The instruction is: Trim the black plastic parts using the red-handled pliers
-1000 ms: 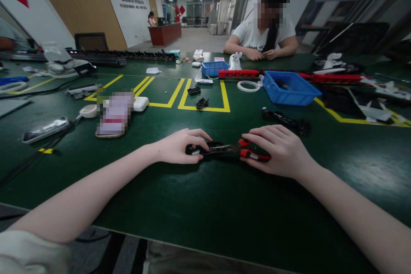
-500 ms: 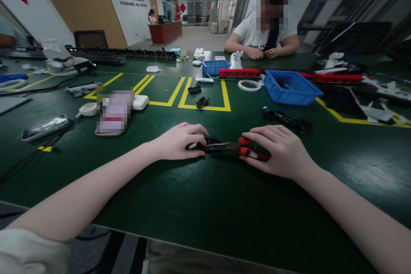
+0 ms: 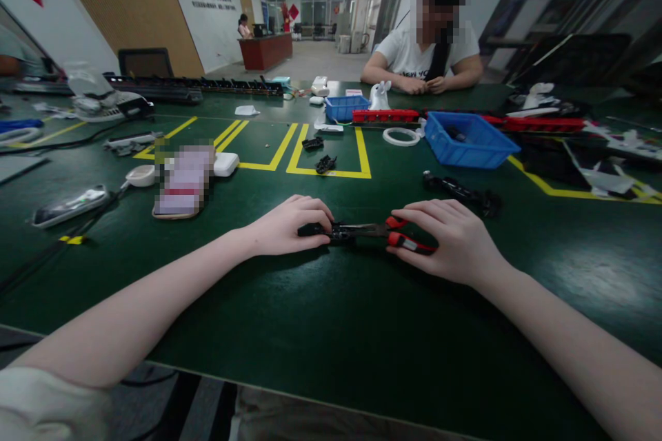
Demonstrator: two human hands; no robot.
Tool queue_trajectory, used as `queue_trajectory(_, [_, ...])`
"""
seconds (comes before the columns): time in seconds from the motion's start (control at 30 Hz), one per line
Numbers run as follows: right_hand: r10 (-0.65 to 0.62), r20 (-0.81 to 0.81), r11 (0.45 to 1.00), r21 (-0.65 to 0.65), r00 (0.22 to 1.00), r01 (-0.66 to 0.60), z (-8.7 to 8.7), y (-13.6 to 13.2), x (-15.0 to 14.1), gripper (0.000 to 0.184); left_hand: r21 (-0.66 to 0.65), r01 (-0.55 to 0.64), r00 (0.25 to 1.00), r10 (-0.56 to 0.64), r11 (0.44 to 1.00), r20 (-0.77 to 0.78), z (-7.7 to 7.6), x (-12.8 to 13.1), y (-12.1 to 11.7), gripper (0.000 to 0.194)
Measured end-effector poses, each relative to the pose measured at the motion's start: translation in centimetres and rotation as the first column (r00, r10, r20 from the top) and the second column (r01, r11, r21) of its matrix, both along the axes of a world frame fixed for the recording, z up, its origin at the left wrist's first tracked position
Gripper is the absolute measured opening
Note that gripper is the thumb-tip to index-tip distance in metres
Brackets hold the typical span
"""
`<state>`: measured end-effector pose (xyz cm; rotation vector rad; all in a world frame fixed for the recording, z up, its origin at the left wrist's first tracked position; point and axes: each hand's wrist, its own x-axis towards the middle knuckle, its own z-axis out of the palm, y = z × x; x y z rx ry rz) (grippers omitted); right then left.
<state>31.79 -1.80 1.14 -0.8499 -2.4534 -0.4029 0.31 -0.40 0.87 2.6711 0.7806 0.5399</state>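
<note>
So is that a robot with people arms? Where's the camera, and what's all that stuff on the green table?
No robot here! Those are a person's own bare hands. The camera sits on that person's head, looking forward and down, so you see almost what they see.

The left hand holds a small black part. The right hand holds red-handled pliers, and their tips reach that part. I can't tell if they're gripping it.

On the green table are a blue bin, a white ring, a phone and yellow tape lines. Someone else sits across the table.
</note>
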Motion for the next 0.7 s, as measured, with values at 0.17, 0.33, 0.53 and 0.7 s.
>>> queue_trajectory(0.17, [0.001, -0.007, 0.998, -0.07, 1.0, -0.002, -0.23, -0.09, -0.39, 0.038, -0.031, 0.02, 1.0, -0.019, 0.999, 0.009, 0.08, 0.08, -0.09, 0.017])
queue_trajectory(0.33, [0.007, -0.014, 0.995, -0.095, 1.0, -0.009, -0.28, -0.19, -0.63, 0.038, -0.057, 0.025, 1.0, -0.024, 0.998, 0.014, 0.13, 0.14, -0.15, 0.016])
queue_trajectory(0.53, [0.017, -0.004, 0.996, -0.091, 1.0, -0.017, -0.16, -0.23, -0.68, 0.034, -0.083, 0.022, 0.999, -0.019, 0.996, 0.033, 0.07, 0.16, -0.06, 0.015])
queue_trajectory(0.7, [0.015, 0.038, 0.999, -0.051, 0.999, -0.013, -0.18, -0.31, -0.84, 0.034, -0.081, 0.011, 0.999, -0.008, 0.997, 0.034, 0.07, 0.12, -0.07, 0.015])
